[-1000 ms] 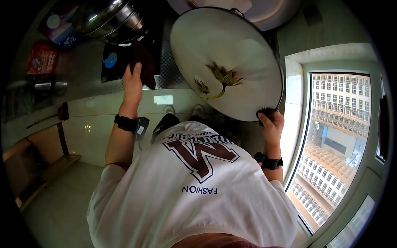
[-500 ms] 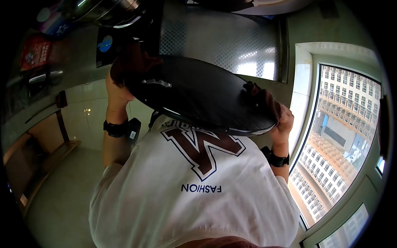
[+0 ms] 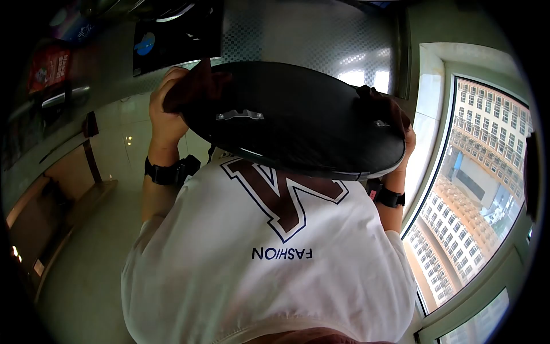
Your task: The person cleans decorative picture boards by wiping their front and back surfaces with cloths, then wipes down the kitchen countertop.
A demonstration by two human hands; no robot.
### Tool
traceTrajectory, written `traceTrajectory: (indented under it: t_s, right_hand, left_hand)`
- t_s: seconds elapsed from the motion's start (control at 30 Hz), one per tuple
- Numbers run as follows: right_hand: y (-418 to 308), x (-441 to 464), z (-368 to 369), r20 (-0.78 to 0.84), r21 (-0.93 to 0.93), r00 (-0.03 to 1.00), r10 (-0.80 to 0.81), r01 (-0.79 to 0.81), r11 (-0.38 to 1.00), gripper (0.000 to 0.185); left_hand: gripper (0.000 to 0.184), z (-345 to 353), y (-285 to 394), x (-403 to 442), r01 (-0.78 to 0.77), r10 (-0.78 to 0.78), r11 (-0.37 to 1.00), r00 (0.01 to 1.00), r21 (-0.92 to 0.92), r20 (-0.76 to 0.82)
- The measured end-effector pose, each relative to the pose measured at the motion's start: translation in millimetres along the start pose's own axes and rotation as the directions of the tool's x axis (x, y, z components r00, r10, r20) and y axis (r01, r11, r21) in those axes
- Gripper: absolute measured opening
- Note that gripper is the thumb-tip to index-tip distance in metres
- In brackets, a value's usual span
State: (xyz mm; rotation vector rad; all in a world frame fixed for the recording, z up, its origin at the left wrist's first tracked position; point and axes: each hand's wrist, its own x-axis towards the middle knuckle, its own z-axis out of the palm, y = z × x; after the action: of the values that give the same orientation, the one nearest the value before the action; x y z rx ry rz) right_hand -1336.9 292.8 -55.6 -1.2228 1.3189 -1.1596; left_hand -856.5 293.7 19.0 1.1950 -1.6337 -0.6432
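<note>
A large, round black pan, wok-like in shape [image 3: 303,123], is held level in front of my chest. At its left rim my left hand [image 3: 165,112] is closed around a dark red cloth [image 3: 195,92] that covers the edge. My right hand [image 3: 409,140] grips the opposite rim, with a second dark red cloth [image 3: 391,109] between it and the pan. Most of the right fingers are hidden behind pan and cloth. Bright window reflections lie on the pan's dark inner surface.
Beyond the pan runs a patterned metal counter [image 3: 309,40]. A black panel with a blue sticker [image 3: 177,37] is at its left. Farther left stands a red package [image 3: 50,70]. A window [image 3: 475,183] fills the right side, and a wooden frame [image 3: 74,212] is low at left.
The pan has shifted right and slightly toward the counter, both hands still on it. The view has also moved, leaving less of the pot at the top left visible.
</note>
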Motion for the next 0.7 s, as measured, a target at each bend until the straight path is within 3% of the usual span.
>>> traceTrajectory:
  t_s: [0.07,0.13,0.2,0.3,0.43,0.53,0.57,0.63,0.67,0.7]
  right_hand:
    - [5,-1,-8,-0.031,0.000,0.999,0.009,-0.009,1.000,0.030]
    - [10,-4,-23,-0.040,-0.133,0.990,-0.136,0.130,0.983,0.030]
    - [-16,-5,-22,-0.074,-0.171,0.979,-0.188,0.173,0.970,0.030]
    - [-60,-7,-26,-0.105,-0.302,0.948,-0.301,0.258,0.918,0.030]
    - [-101,-4,-24,0.012,-0.596,0.854,-0.520,0.424,0.682,0.029]
    - [-131,5,0,0.199,-0.622,0.699,-0.686,0.631,0.463,0.025]
    - [-141,8,12,0.192,-0.576,0.701,-0.687,0.647,0.500,0.023]
    - [-155,12,26,0.157,-0.557,0.746,-0.647,0.608,0.566,0.024]
    - [-161,20,33,0.230,-0.535,0.672,-0.704,0.691,0.485,0.029]
    - [-164,26,39,0.271,-0.523,0.636,-0.722,0.727,0.445,0.030]
  left_hand:
    - [0.037,-3,-8,-4,0.012,-0.012,1.000,1.000,-0.018,0.000]
    - [0.037,-5,-9,0,0.015,-0.015,0.999,1.000,-0.040,-0.005]
    - [0.037,-6,-3,9,-0.079,0.061,0.988,0.989,0.131,0.132]
    - [0.033,5,-7,12,-0.073,0.048,0.982,0.988,0.172,0.149]
    - [0.032,24,-9,24,-0.060,0.029,0.976,0.989,0.210,0.146]
    - [0.033,30,-29,29,0.012,-0.125,0.807,0.981,0.590,0.151]
    - [0.033,28,-25,32,-0.012,-0.101,0.818,0.981,0.574,0.165]
    - [0.031,21,-13,34,0.440,-0.472,0.728,0.878,0.526,-0.081]
    - [0.031,17,-5,37,0.431,-0.465,0.736,0.882,0.522,-0.073]
    - [0.033,11,5,41,0.532,-0.516,0.819,0.847,0.216,-0.129]
